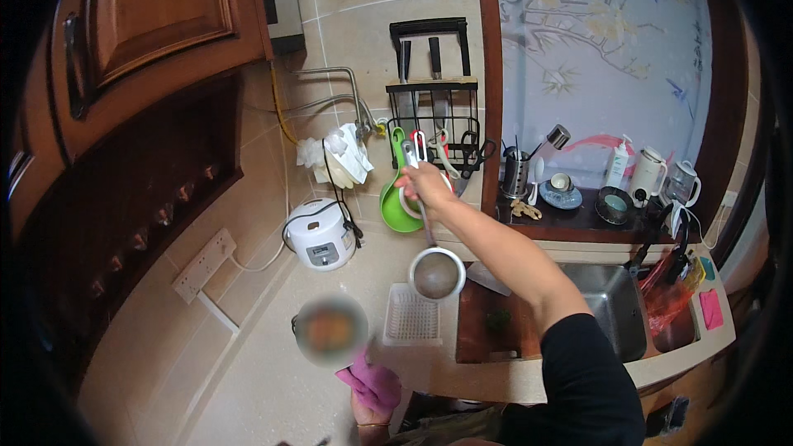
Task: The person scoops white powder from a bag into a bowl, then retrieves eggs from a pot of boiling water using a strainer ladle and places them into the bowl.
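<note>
My right hand (427, 186) is raised at the wall rack, its fingers round the handle of a fine-mesh strainer (436, 274), whose round head hangs down above a white plastic basket (411, 322). Behind that hand, a green ladle (399, 207) and other utensils hang from the rack. Low in the view, my left hand (367, 407) holds a pink cloth (372, 384), apparently around the handle of a pot, which is hidden by the cloth. The pot (331, 329) stands over the counter with orange-brown contents, blurred.
A white rice cooker (320, 241) stands by the wall. The black knife rack (432, 87) holds knives and scissors (474, 155). Right of the basket lie a wooden cutting board (489, 334) with some greens, then the steel sink (610, 303). Cups and kettles stand on the windowsill (595, 223).
</note>
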Available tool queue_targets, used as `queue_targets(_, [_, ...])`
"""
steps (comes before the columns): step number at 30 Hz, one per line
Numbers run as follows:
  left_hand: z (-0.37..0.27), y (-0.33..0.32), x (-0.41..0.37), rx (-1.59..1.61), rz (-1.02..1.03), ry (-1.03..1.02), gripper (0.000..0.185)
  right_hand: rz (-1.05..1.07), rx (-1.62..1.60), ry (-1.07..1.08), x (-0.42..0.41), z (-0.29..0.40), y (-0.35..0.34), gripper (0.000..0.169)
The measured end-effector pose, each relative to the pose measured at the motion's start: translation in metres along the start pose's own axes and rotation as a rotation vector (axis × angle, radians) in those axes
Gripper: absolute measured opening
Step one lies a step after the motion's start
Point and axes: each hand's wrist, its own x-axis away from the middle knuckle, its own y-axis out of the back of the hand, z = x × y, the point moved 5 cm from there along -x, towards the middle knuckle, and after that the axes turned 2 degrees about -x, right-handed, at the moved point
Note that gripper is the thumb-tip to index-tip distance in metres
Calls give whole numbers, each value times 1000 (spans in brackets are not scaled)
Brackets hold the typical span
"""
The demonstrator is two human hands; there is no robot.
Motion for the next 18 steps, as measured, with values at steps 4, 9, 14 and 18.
queue_targets(4, [-19,13,-22,72,157,-60,36,-114,-60,20,-41,-19,-15,16])
queue_targets(9, [-25,3,-17,754,28,173,30,-278,-47,101,-63,-29,27,20])
queue_targets(14, [-17,33,-27,675,-57,195,31,-405,-83,168,-76,-13,70,22])
queue_targets(18, [-10,45,-42,516,-75,197,30,-393,-24,130,-73,-13,80,21])
